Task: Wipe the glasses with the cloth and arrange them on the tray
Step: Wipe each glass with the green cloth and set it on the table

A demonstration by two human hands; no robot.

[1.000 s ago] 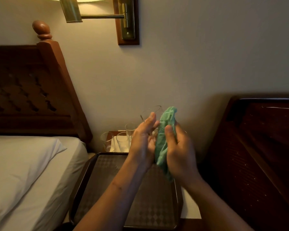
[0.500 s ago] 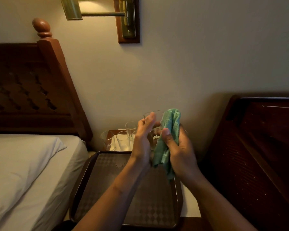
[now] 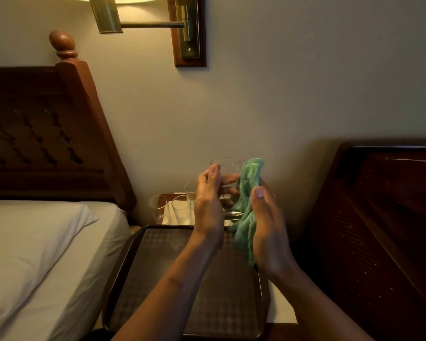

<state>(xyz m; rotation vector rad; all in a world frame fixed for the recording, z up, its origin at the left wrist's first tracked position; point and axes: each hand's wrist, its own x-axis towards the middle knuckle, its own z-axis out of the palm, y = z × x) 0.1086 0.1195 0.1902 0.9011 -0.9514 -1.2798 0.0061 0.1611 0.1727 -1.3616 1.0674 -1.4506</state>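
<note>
Mid-wipe, by the look of it. Clear straight-sided drinking glass (image 3: pixel 228 173) upright above far edge of dark brown diamond-patterned tray (image 3: pixel 138 267), grasped in left grip (image 3: pixel 208 207), fingers wrapped round. Right grip (image 3: pixel 268 230) clenched on crumpled green cloth (image 3: pixel 249 193), pressed against glass's right side. Next, probably: finish rubbing, then lower gently onto tray. More clear glasses (image 3: pixel 180 210) waiting just beyond tray.

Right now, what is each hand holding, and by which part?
The left hand grips the clear glass round its side wall. The right hand holds the green cloth by its bunched middle, pressed against the glass.
</note>
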